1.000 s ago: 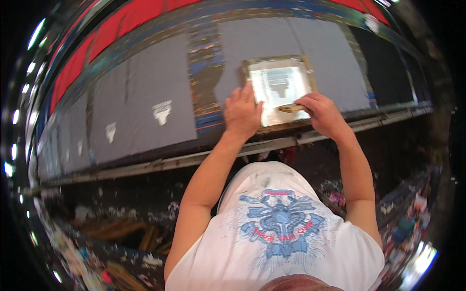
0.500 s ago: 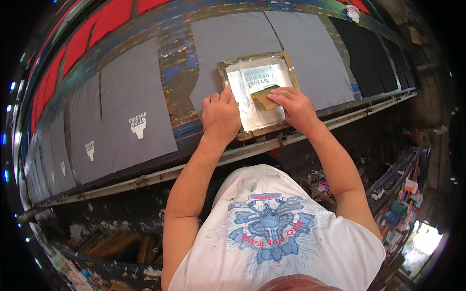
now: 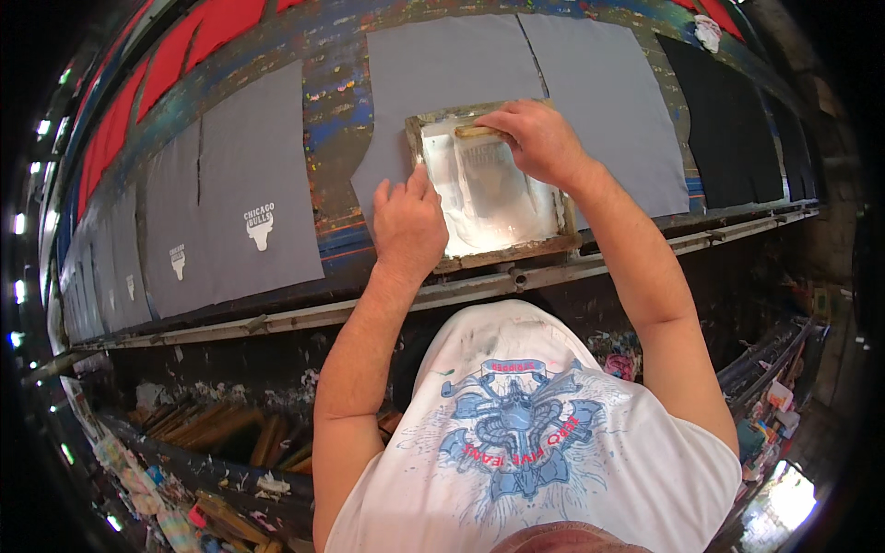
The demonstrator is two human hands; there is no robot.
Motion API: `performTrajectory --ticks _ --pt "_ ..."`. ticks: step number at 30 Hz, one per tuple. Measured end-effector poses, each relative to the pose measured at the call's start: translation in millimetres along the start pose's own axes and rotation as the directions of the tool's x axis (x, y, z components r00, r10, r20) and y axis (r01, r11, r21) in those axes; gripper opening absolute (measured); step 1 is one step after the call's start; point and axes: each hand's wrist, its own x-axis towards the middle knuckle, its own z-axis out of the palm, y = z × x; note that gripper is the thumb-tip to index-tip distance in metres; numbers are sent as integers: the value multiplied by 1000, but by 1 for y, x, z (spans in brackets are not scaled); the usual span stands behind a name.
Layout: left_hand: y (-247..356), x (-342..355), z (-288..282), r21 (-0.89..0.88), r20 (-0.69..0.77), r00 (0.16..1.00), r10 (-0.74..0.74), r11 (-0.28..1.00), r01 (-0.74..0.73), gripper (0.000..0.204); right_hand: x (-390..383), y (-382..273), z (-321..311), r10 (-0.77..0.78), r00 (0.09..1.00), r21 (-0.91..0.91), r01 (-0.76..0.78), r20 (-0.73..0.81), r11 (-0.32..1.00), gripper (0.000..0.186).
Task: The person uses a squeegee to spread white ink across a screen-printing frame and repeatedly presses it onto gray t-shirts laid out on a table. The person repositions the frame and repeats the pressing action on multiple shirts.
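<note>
A wooden screen-printing frame (image 3: 493, 255) lies on a grey fabric panel (image 3: 442, 64), with white ink smeared across its mesh. My left hand (image 3: 406, 226) holds the frame's left side; its index finger lies along the wood while the other fingers are bent beside it, and the thumb is hidden. Near the far edge inside the frame, my right hand (image 3: 544, 143) is closed on a squeegee (image 3: 475, 133) with a wooden edge. Lettering and a dark shape show faintly through the mesh below the squeegee.
Grey panels with white bull-head prints (image 3: 260, 228) lie to the left, black panels (image 3: 724, 129) to the right and red cloth (image 3: 226, 28) along the far side. A metal rail (image 3: 479, 285) edges the table nearest me. A crumpled white rag (image 3: 707, 33) lies at the far right.
My right hand has pushed the squeegee away from me, from mid-screen to the frame's far end, and tilted it. White ink now covers more of the design. My left hand stays at the frame.
</note>
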Motion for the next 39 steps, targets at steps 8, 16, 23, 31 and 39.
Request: performTrajectory --ticks 8,16,23,31,39 --pt "4 -1 1 26 34 998 -59 998 59 28 -41 -20 -11 -96 982 46 90 161 995 40" --pt "7 -2 -3 1 42 996 -82 997 82 32 -105 -67 -27 -91 987 66 83 131 994 45" --pt "20 -9 -2 -112 -20 984 -179 978 175 39 -129 -60 -48 -82 923 212 0 375 977 53" --pt "30 -19 33 -315 -178 893 -414 884 347 48 -99 10 -71 -36 996 335 63 -85 940 39" --pt "32 -24 34 -600 -15 748 -664 604 524 52 11 52 -13 -86 995 128 79 55 989 48"
